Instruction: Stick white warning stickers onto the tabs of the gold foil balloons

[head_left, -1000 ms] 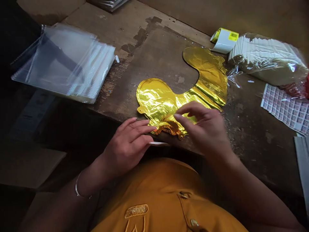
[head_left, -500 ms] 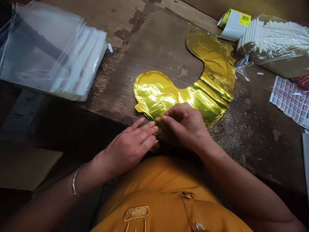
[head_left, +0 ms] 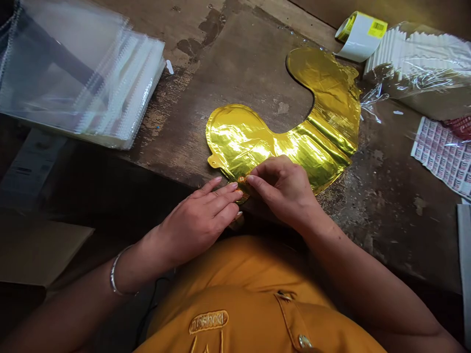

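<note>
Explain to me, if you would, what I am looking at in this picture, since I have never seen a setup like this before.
There is no machine here: these are a person's own two bare hands, filmed by a camera worn on that person's head, looking forward and down. That is why the mustard shirt fills the bottom of the view. On a worn wooden workbench lies a flat gold foil balloon. The right hand pinches a small crinkled part of its edge, and the left hand rests just beside that spot, fingers against the foil. Further off are a stack of clear plastic bags, a sheet of printed labels and a pack of white pleated paper in plastic wrap.
</note>
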`<state>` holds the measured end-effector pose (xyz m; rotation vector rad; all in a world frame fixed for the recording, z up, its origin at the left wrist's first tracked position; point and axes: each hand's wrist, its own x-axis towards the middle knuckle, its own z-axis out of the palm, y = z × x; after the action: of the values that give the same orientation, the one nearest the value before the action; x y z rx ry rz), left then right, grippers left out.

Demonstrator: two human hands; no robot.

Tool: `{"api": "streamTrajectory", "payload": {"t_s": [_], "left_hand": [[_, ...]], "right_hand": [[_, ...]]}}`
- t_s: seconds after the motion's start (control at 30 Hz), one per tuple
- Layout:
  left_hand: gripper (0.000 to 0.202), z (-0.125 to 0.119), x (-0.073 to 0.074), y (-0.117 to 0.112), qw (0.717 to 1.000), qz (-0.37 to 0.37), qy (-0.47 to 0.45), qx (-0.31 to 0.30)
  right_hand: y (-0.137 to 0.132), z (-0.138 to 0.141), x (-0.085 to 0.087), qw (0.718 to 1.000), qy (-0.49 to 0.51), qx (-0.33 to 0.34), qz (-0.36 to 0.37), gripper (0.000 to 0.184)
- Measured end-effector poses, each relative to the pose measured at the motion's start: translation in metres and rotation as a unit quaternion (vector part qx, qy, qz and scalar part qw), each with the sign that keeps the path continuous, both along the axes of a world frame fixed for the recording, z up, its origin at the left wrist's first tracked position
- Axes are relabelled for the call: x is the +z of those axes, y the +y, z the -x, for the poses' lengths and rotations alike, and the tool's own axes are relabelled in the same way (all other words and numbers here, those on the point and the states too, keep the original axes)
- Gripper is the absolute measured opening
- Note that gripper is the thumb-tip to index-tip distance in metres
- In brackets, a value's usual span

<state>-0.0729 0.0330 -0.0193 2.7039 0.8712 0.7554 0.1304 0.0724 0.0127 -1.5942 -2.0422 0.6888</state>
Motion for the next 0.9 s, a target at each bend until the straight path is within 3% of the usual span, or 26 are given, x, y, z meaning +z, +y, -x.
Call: {"api": "streamTrajectory", "payload": {"t_s": [0.7,0.9], "left_hand": [[0.013,0.0002,0.0,0.0008,1.0,0.007,-0.005,0.001],[0.013,-0.0006,0.0009,0.0011,1.0,0.013,-0.002,0.004]], "right_hand": [[0.0022,0.0045,-0.0008,0.998,-0.057,0.005,-0.008,0.012],[0.0003,0.0104,-0.0019,0.993,-0.11,-0.028,-0.015,0.02]]}}
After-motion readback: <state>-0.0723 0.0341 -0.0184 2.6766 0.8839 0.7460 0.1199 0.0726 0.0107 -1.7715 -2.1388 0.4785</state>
